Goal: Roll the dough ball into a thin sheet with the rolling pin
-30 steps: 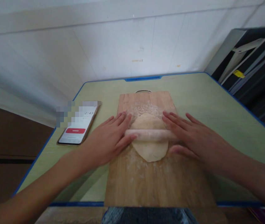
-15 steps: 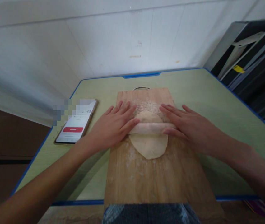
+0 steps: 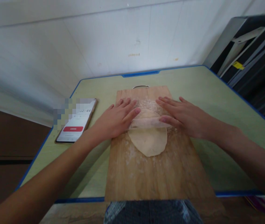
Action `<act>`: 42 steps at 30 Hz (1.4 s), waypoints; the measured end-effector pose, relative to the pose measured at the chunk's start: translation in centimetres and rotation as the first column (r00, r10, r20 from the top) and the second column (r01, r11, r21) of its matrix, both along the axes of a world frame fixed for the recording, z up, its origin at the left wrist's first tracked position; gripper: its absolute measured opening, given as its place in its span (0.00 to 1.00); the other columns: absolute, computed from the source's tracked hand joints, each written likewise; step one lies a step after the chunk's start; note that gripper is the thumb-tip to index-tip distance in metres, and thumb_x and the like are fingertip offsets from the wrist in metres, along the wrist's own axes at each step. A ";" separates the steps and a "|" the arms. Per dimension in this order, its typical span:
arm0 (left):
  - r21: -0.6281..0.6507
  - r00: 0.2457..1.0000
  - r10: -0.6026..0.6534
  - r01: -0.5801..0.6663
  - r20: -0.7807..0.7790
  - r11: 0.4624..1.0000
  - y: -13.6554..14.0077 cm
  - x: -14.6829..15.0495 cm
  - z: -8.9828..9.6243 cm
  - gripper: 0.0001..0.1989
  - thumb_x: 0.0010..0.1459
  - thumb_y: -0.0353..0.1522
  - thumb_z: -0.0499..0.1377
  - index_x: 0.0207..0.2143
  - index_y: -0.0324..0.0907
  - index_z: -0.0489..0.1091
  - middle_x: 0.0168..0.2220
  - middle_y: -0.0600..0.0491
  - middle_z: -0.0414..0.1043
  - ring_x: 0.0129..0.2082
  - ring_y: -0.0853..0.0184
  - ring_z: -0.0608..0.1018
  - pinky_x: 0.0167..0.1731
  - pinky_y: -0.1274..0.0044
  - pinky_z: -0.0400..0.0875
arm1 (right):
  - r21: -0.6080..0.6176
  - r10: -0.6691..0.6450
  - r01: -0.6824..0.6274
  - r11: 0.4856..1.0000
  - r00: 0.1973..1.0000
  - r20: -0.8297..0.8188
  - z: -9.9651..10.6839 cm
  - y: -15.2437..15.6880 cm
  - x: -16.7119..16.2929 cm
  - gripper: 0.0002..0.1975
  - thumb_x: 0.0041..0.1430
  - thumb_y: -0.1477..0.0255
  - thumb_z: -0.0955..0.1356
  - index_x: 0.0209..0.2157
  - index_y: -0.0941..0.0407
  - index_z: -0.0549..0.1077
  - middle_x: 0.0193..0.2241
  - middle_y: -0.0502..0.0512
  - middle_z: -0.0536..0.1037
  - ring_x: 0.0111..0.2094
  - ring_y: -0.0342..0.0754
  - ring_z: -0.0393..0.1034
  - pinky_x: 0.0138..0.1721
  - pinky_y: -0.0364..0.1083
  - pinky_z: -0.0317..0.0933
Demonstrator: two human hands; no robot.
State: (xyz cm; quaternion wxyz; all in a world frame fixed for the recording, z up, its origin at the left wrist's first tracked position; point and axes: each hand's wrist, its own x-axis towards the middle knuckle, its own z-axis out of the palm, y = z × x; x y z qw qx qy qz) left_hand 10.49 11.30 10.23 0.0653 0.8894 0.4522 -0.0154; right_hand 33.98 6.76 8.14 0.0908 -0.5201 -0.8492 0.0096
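A pale rolling pin (image 3: 146,123) lies crosswise over a flattened sheet of dough (image 3: 149,141). The dough rests on a wooden cutting board (image 3: 155,179) dusted with flour. My left hand (image 3: 120,119) presses flat on the pin's left end, fingers stretched forward and thumb pointing in toward the middle. On the other end lies my right hand (image 3: 180,115), palm down, fingers extended and thumb along the pin. Both palms cover the pin's ends. Most of the dough shows on the near side of the pin, with a smaller part beyond it.
A phone (image 3: 73,127) with a timer on its screen lies left of the board. The green table (image 3: 221,102) has a blue edge and meets a white wall (image 3: 113,40). Dark folded items (image 3: 260,59) stand at the right. The board overhangs the table's near edge.
The rolling pin has moved slightly away from me over the dough, both hands moving with it. More dough shows on the near side. The phone's timer has advanced.
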 end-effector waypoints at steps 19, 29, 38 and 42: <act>0.264 1.000 -0.015 0.009 0.019 0.965 -2.3 -1.7 -0.9 0.32 0.68 0.47 0.36 0.58 0.36 0.64 0.60 0.41 0.65 0.61 0.52 0.66 0.58 0.59 0.63 | 0.270 -0.095 0.060 0.961 0.988 0.118 -0.1 -1.8 -2.6 0.33 0.69 0.59 0.47 0.59 0.68 0.63 0.58 0.70 0.68 0.59 0.60 0.62 0.58 0.62 0.56; 0.185 0.998 -0.042 0.031 0.052 0.982 -1.6 -1.9 -0.6 0.30 0.68 0.45 0.36 0.61 0.37 0.59 0.62 0.42 0.62 0.63 0.53 0.63 0.60 0.61 0.59 | 0.196 0.014 -0.034 0.980 0.995 0.098 0.1 -0.4 -1.3 0.36 0.68 0.55 0.46 0.60 0.66 0.63 0.58 0.69 0.68 0.58 0.57 0.64 0.58 0.61 0.56; 0.036 0.986 -0.162 0.163 -0.029 0.986 3.6 -1.5 -0.9 0.29 0.68 0.40 0.32 0.58 0.40 0.64 0.63 0.46 0.60 0.65 0.56 0.58 0.62 0.60 0.52 | -0.037 0.077 -0.073 0.997 0.988 0.131 1.0 4.5 -0.4 0.33 0.67 0.54 0.49 0.62 0.60 0.61 0.62 0.65 0.62 0.64 0.61 0.52 0.58 0.66 0.52; 0.076 0.990 -0.136 0.134 0.022 0.988 1.9 -1.8 -1.0 0.30 0.68 0.45 0.34 0.64 0.40 0.55 0.66 0.46 0.55 0.67 0.58 0.55 0.63 0.63 0.49 | 0.007 0.104 -0.105 0.994 0.991 0.080 0.5 3.3 -0.1 0.36 0.67 0.53 0.47 0.63 0.62 0.58 0.62 0.67 0.62 0.64 0.59 0.54 0.59 0.65 0.52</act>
